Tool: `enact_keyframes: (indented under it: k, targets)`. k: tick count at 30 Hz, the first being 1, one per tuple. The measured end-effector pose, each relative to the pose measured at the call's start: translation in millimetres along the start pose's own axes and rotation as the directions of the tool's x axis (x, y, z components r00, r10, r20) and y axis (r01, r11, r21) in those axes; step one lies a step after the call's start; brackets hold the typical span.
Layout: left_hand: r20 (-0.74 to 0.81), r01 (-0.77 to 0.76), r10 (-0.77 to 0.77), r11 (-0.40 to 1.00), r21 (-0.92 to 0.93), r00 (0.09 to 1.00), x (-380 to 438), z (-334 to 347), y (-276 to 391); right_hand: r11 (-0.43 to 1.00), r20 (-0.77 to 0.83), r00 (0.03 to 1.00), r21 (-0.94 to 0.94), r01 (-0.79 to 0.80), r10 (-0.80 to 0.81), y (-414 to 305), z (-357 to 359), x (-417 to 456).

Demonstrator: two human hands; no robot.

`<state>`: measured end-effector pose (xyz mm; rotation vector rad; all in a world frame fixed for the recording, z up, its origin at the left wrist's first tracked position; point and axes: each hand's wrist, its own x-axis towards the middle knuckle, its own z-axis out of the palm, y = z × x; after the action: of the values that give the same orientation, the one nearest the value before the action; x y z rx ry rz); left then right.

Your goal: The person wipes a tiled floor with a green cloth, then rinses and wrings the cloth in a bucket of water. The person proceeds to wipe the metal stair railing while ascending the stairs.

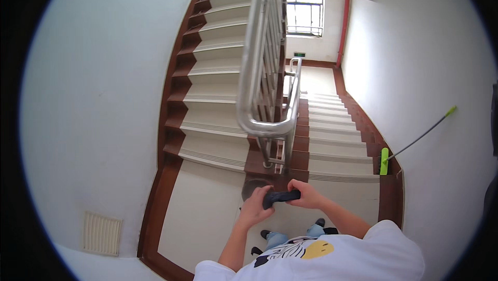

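A dark, folded or bunched item, perhaps cloth (281,197), is held between my two hands in front of my body. My left hand (257,207) grips its left end, and my right hand (305,195) pinches its right end. Behind my left hand, a dark round object (253,188) is partly hidden; what it is cannot be told. Beyond my hands stands the bent end of a stainless-steel handrail (268,128).
Stairs rise on the left (214,115) and descend on the right (338,141), bordered in brown. A green-headed broom (384,161) leans against the right wall. A vent grille (102,233) is low on the left wall. A window (304,12) and red pipe (344,30) lie beyond.
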<state>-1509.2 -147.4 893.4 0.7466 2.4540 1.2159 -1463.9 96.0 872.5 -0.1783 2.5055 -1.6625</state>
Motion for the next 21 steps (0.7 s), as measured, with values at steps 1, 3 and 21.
enact_keyframes:
  k: [1, 3, 21]
  targets:
    - [0.005, -0.020, 0.020, 0.999, 0.048, 1.000, 10.7, 14.0, 12.6, 1.000, -0.003, 1.000, -0.003, 0.005, -0.005, 6.7, -19.6, -12.9]
    - [0.069, -0.020, 0.020, 1.000, 0.001, 0.997, 27.9, 45.7, 36.4, 1.000, -0.018, 1.000, -0.013, 0.008, -0.008, 17.1, -59.1, -41.9]
    - [0.438, -0.220, 0.194, 0.975, 0.008, 0.878, 141.0, 182.3, 175.4, 0.972, -0.478, 0.870, -0.236, 0.004, -0.119, 79.4, -244.2, -138.5]
